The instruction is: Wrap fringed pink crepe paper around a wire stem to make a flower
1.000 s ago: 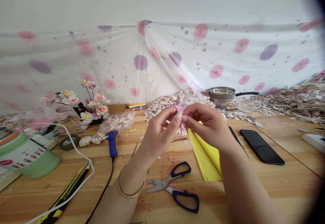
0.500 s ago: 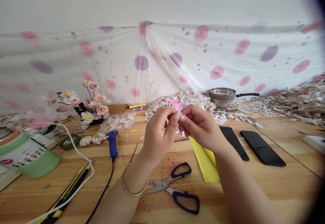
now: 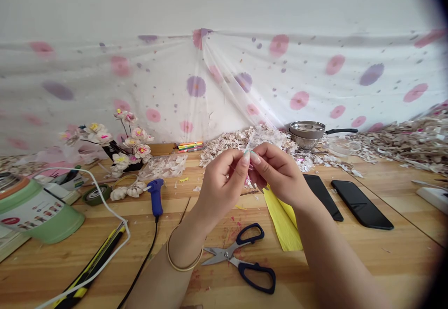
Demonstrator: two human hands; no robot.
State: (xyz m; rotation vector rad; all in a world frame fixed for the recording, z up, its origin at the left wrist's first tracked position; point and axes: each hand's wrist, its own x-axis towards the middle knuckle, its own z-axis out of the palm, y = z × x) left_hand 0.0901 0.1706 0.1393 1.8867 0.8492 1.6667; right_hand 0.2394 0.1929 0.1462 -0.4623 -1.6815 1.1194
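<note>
My left hand (image 3: pixel 222 176) and my right hand (image 3: pixel 280 174) meet over the middle of the table, thumbs and forefingers pinched tip to tip. Between them is a small piece of pink paper, nearly all hidden by the fingers; only a trace of pink shows below the fingertips. Open scissors (image 3: pixel 227 255) with dark blue handles lie on the table below my hands. A folded sheet of yellow crepe paper (image 3: pixel 282 220) lies partly under my right wrist. The blue glue gun (image 3: pixel 155 198) stands left of my left hand.
Two dark phones, one (image 3: pixel 362 205) in full view, lie at the right. Heaps of pale scraps (image 3: pixel 416 136) and stacked metal bowls (image 3: pixel 306 136) line the back. A flower arrangement (image 3: pixel 131 148), green container (image 3: pixel 52 215), white cable and yellow-black cutter (image 3: pixel 93 264) are at the left.
The pink paper, which stuck up above my fingertips, has dropped out of sight behind the fingers. My right hand's lower fingers have shifted down; the tabletop things have stayed put.
</note>
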